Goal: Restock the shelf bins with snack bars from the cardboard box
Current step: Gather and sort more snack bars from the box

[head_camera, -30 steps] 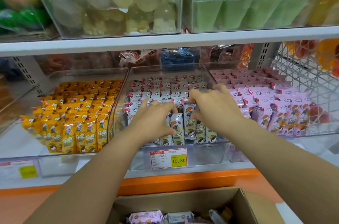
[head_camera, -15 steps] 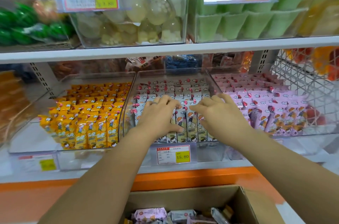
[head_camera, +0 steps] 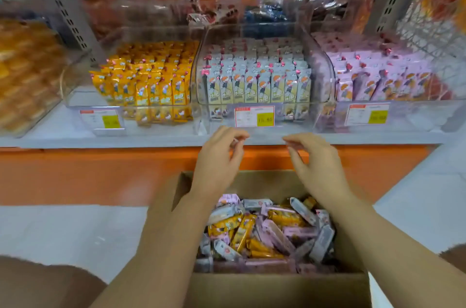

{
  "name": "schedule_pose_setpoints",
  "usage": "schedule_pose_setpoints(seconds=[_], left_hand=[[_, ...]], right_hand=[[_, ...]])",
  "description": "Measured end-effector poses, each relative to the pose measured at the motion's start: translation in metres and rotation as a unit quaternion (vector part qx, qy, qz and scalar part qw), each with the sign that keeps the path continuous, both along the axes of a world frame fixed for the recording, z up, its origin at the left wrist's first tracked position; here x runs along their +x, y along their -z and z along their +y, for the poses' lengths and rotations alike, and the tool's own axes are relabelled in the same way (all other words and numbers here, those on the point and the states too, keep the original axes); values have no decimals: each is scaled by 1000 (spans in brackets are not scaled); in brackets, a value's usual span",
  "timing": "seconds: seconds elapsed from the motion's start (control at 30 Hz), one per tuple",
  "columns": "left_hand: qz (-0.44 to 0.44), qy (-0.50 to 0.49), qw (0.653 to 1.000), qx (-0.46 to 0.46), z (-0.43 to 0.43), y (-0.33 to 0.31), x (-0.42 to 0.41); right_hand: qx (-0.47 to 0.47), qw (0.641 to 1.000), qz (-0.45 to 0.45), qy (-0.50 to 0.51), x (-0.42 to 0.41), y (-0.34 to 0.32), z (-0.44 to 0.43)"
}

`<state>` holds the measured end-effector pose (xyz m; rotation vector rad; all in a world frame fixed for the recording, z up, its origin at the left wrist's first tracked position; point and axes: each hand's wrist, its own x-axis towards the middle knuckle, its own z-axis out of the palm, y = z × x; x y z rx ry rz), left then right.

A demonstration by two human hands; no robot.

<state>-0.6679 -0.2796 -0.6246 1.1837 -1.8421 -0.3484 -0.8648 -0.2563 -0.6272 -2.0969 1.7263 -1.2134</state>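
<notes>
Above the cardboard box [head_camera: 277,287], both hands [head_camera: 216,163] (empty) hover apart.

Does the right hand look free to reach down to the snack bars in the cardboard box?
Probably yes. The right hand hovers empty, fingers loosely curled, above the open cardboard box. No flap or lid covers the loose snack bars, and the left hand sits to the side.
</notes>
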Motion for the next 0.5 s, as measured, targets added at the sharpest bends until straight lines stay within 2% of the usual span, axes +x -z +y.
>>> schedule_pose_setpoints(seconds=[0.1, 0.23, 0.37, 0.5], left_hand=[[-8, -38, 993, 114, 9, 49, 15], [-60, -84, 949, 297, 11, 110, 41], [-111, -96, 900, 411, 3, 148, 53], [-192, -81, 857, 472, -2, 174, 54]], right_hand=[[89, 996, -5, 32, -1, 41, 11], [258, 965, 36, 19, -8, 91, 13], [339, 939, 46, 14, -4, 128, 3], [429, 900, 74, -22, 6, 164, -3]])
